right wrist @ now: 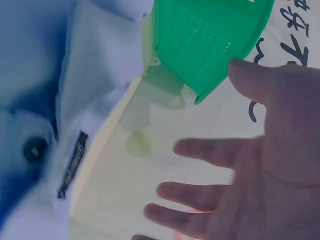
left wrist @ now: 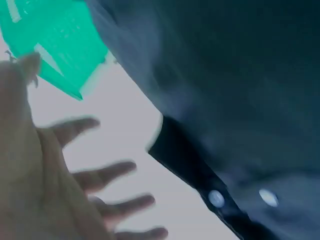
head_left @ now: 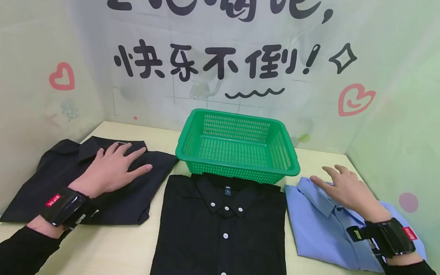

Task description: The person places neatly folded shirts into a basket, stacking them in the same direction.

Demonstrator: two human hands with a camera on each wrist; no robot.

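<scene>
My left hand point(head_left: 111, 168) is over a folded dark shirt point(head_left: 120, 206) on the left, fingers spread and gripping nothing. In the left wrist view, the fingers of that left hand point(left wrist: 55, 170) are extended beside the dark cloth and its white buttons point(left wrist: 216, 198). On the right, a folded light blue shirt point(head_left: 309, 225) lies under my right hand point(head_left: 348, 191), whose fingers are loosely extended. The right wrist view shows the blue shirt's collar point(right wrist: 97, 55) and a dark button point(right wrist: 35, 149). A black button-down shirt point(head_left: 196, 236) lies flat between the hands.
A green plastic basket point(head_left: 237, 163) with perforated walls stands at the back middle, right behind the black shirt's collar. Pale wood table point(head_left: 86, 252) shows between the shirts. Printed fabric walls point(head_left: 220, 95) with lettering and hearts enclose the back and both sides.
</scene>
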